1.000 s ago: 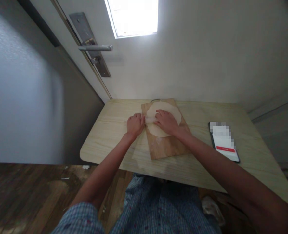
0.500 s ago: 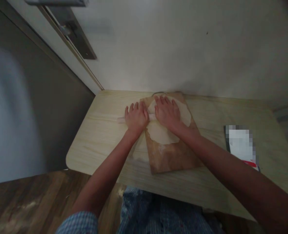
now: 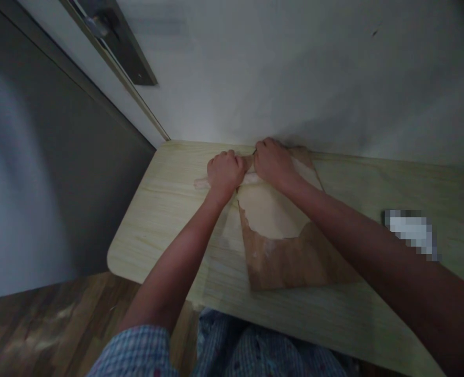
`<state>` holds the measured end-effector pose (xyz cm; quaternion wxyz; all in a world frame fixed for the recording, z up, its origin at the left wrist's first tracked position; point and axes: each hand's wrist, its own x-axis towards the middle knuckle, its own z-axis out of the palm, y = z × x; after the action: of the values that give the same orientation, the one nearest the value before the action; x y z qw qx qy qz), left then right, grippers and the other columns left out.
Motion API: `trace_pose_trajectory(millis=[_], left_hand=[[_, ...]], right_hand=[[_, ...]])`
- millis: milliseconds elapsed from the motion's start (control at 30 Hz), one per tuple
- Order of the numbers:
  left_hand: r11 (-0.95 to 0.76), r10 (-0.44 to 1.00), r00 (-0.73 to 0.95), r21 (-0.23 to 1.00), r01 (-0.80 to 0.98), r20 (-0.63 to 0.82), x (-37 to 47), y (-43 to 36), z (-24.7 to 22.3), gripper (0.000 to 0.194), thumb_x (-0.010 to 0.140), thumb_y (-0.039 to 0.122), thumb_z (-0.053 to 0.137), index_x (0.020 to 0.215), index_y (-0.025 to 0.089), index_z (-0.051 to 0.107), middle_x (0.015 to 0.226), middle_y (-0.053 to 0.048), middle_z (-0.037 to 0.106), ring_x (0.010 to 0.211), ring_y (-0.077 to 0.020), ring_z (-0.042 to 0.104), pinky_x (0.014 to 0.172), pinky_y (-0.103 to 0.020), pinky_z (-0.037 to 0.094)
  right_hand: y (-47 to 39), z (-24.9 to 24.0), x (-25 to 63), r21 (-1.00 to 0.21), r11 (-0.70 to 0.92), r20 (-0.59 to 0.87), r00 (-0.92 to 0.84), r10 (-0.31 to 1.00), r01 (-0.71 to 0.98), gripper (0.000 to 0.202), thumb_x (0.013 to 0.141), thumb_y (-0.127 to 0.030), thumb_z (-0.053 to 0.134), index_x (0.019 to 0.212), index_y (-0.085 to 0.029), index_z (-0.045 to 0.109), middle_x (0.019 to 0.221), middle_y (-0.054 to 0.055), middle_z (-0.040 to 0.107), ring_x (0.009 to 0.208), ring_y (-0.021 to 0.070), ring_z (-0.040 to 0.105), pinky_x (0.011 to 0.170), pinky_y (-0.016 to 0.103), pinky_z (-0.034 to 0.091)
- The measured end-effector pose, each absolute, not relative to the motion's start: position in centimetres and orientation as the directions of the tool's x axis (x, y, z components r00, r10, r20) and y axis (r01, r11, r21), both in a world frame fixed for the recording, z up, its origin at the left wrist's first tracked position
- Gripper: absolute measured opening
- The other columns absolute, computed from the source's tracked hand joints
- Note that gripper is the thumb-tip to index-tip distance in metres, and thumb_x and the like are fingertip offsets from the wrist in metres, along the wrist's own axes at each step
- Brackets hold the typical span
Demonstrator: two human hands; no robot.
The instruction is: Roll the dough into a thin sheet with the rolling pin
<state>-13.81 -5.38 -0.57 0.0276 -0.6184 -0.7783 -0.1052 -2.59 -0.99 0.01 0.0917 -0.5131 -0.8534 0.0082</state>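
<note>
A thin sheet of pale dough lies flat on a brown wooden board. Across its far part runs a light wooden rolling pin, its left end sticking out past the board. My left hand is curled over the pin near that end, at the board's left edge. My right hand presses down on the pin above the dough, its fingers bent at the far side. The right part of the pin is hidden under my right hand and forearm.
The board rests on a light wooden table pushed against a pale door with a metal handle plate. A blurred-out flat object lies to the right, partly behind my right forearm. A whitish cloth shape hangs at the left.
Both hands have gone from lying flatter with fingers stretched to curling round the pin, which sits a little farther from me on the dough. The view has shifted slightly.
</note>
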Motion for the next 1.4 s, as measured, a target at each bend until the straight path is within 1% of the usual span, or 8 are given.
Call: trace_pose_trajectory(millis=[133, 267, 400, 600, 833, 1100, 1233, 1400], left_hand=[[0.214, 0.957, -0.235, 0.130, 0.968, 0.170, -13.1, -7.1, -0.9, 0.042, 0.086, 0.028, 0.020, 0.095, 0.015, 0.058, 0.093, -0.013, 0.064, 0.089, -0.0247, 0.057, 0.077, -0.037, 0.039], [0.197, 0.949, -0.221, 0.125, 0.973, 0.224, -12.3, -9.5, -1.2, 0.041, 0.087, 0.029, 0.022, 0.115, 0.017, 0.049, 0.101, -0.010, 0.062, 0.097, -0.0240, 0.054, 0.085, -0.040, 0.036], [0.184, 0.942, -0.208, 0.114, 0.976, 0.265, -11.6, -11.7, -1.3, 0.045, 0.087, 0.030, 0.023, 0.127, 0.017, 0.038, 0.124, -0.012, 0.050, 0.115, -0.0259, 0.042, 0.096, -0.044, 0.026], [0.187, 0.944, -0.208, 0.103, 0.977, 0.254, -10.9, -13.4, -1.2, 0.047, 0.086, 0.029, 0.024, 0.128, 0.013, 0.037, 0.129, -0.015, 0.044, 0.124, -0.0271, 0.032, 0.102, -0.045, 0.018], [0.194, 0.944, -0.217, 0.117, 0.974, 0.247, -11.2, -12.0, -1.3, 0.048, 0.086, 0.029, 0.024, 0.132, 0.016, 0.031, 0.138, -0.012, 0.034, 0.128, -0.0256, 0.026, 0.103, -0.044, 0.019], [0.183, 0.939, -0.219, 0.153, 0.971, 0.267, -12.5, -7.6, -1.3, 0.045, 0.088, 0.030, 0.020, 0.126, 0.016, 0.039, 0.128, -0.010, 0.047, 0.118, -0.0232, 0.040, 0.099, -0.041, 0.024], [0.190, 0.943, -0.225, 0.158, 0.969, 0.247, -13.2, -5.5, -0.8, 0.042, 0.088, 0.030, 0.019, 0.106, 0.016, 0.054, 0.105, -0.010, 0.060, 0.102, -0.0229, 0.051, 0.091, -0.038, 0.032], [0.204, 0.950, -0.231, 0.143, 0.968, 0.209, -13.7, -3.7, -0.5, 0.046, 0.089, 0.030, 0.014, 0.091, 0.016, 0.059, 0.092, -0.010, 0.062, 0.087, -0.0217, 0.056, 0.078, -0.034, 0.037]], right_hand=[[-2.8, 0.1, -2.1, -0.116, 0.453, 0.148, -0.436, 0.888, 0.884, 0.037, 0.081, -0.017, 0.027, 0.098, -0.009, 0.058, 0.100, 0.018, 0.059, 0.094, 0.0263, 0.052, 0.076, 0.038, 0.037], [-5.5, 0.0, -1.4, -0.116, 0.448, 0.202, -0.421, 0.884, 0.887, 0.037, 0.081, -0.018, 0.029, 0.102, -0.010, 0.058, 0.107, 0.016, 0.059, 0.098, 0.0266, 0.052, 0.078, 0.038, 0.038], [-7.9, -0.6, -0.8, -0.128, 0.434, 0.253, -0.394, 0.884, 0.892, 0.043, 0.084, -0.022, 0.027, 0.120, -0.010, 0.047, 0.119, 0.016, 0.053, 0.109, 0.0253, 0.047, 0.090, 0.042, 0.031], [-9.6, -1.4, -0.4, -0.158, 0.443, 0.321, -0.379, 0.868, 0.882, 0.047, 0.086, -0.023, 0.026, 0.131, -0.011, 0.035, 0.121, 0.012, 0.053, 0.120, 0.0233, 0.038, 0.098, 0.042, 0.023], [-8.2, -0.9, -0.6, -0.135, 0.468, 0.282, -0.419, 0.863, 0.873, 0.046, 0.086, -0.022, 0.025, 0.128, -0.010, 0.039, 0.118, 0.013, 0.055, 0.109, 0.0256, 0.046, 0.089, 0.039, 0.032], [-3.3, 0.1, -2.0, -0.068, 0.543, 0.195, -0.522, 0.830, 0.837, 0.034, 0.084, -0.019, 0.029, 0.109, -0.012, 0.051, 0.109, 0.014, 0.056, 0.098, 0.0238, 0.048, 0.080, 0.035, 0.034], [-1.1, 0.4, -2.7, -0.040, 0.559, 0.136, -0.550, 0.824, 0.828, 0.031, 0.082, -0.017, 0.029, 0.100, -0.012, 0.054, 0.098, 0.013, 0.058, 0.089, 0.0219, 0.051, 0.070, 0.031, 0.037], [0.5, 0.2, -3.3, -0.055, 0.555, 0.120, -0.546, 0.829, 0.830, 0.030, 0.080, -0.014, 0.030, 0.096, -0.012, 0.056, 0.093, 0.013, 0.060, 0.083, 0.0206, 0.055, 0.065, 0.029, 0.038]])
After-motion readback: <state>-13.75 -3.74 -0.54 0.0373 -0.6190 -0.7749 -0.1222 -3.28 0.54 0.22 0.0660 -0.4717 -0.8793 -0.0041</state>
